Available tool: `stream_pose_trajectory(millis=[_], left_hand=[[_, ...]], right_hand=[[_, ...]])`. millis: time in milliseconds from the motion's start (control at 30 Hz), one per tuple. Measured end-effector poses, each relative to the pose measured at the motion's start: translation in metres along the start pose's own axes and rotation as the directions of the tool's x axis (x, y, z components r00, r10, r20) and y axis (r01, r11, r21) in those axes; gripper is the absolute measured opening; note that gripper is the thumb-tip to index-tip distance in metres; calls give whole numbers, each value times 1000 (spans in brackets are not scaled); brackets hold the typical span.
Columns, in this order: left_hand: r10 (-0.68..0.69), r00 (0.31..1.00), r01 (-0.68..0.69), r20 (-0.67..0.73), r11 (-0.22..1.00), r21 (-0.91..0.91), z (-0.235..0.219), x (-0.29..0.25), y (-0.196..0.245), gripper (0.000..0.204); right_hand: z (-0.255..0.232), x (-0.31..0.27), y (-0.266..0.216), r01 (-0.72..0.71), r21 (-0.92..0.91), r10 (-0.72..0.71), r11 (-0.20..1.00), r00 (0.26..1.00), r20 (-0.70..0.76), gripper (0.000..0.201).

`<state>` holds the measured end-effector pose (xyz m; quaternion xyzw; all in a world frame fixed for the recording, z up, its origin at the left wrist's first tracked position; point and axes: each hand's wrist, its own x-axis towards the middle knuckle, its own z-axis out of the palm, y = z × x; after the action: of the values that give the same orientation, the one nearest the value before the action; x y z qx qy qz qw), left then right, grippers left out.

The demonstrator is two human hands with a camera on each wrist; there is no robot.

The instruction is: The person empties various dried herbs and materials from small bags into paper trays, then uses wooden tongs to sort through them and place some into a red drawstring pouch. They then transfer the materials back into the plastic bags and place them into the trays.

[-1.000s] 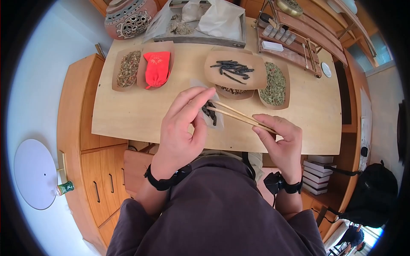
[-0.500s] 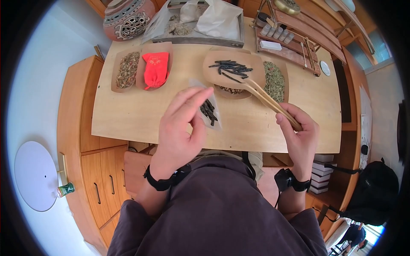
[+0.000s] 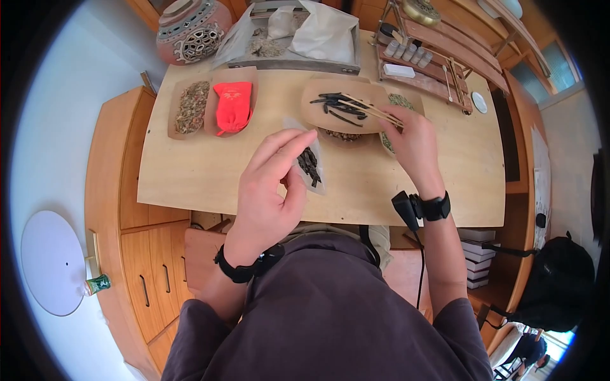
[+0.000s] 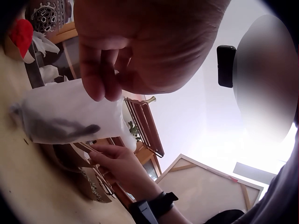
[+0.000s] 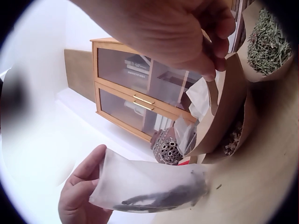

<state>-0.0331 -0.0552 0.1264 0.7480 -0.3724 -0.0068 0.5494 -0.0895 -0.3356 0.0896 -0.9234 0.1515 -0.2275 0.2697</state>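
In the head view, my left hand (image 3: 270,184) grips a translucent white pouch (image 4: 70,105) by its upper end. Several dark, shrivelled strips (image 3: 309,164) lie in the bottom of the pouch and show through its side in both wrist views. My right hand (image 3: 416,143) holds a pair of slender wooden tongs (image 3: 375,110) between thumb and fingers. Their tips reach in among the dark, stick-like dried pieces (image 3: 337,100) on a brown paper tray (image 3: 316,119). Whether the tips pinch a piece, I cannot tell.
Under that tray sits another paper tray with brown bits (image 5: 232,142), beside a tray of green dried herb (image 5: 268,44). At left are a tray of mixed herbs (image 3: 192,108) and a red drawstring pouch (image 3: 234,105). Farther back stand a grey box (image 3: 292,61) and a wooden rack (image 3: 438,76).
My right hand has drawn the tongs away from the white pouch, swung right, then moved forward over the tray of dark sticks. My left hand has stayed in place with the pouch.
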Motion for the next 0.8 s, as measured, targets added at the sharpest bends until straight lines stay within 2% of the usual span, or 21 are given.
stream_pose_trajectory(millis=[167,267,300,367,467,567,700,800], left_hand=[[-10,1000,10,-5,1000,1,-6,-6,-5,53],[-22,1000,22,-10,1000,-2,-9,-7,-6,53],[-24,1000,24,-12,1000,-1,-10,-7,-6,53],[-26,999,25,-24,999,-26,-9,-6,-5,52],[-31,999,30,-26,999,-35,-8,-4,-4,52],[-27,1000,27,-16,999,-29,-5,-4,-7,54],[39,999,-39,-30,999,0,-2,-2,-9,56],[22,999,-22,-32,1000,1,-2,-3,-7,55]], right_hand=[[7,7,-1,55,-85,-56,995,998,-9,25],[-3,-4,-16,-41,58,42,997,999,-22,24],[-9,-10,-19,-102,216,104,971,995,2,23],[-23,-27,-24,-225,503,214,835,974,81,23],[-50,-48,-39,-394,569,289,722,919,269,23],[-60,-68,-59,-343,662,159,667,933,324,24],[-46,-75,-70,-289,656,77,697,940,332,26],[-36,-77,-68,-295,657,92,693,941,326,25]])
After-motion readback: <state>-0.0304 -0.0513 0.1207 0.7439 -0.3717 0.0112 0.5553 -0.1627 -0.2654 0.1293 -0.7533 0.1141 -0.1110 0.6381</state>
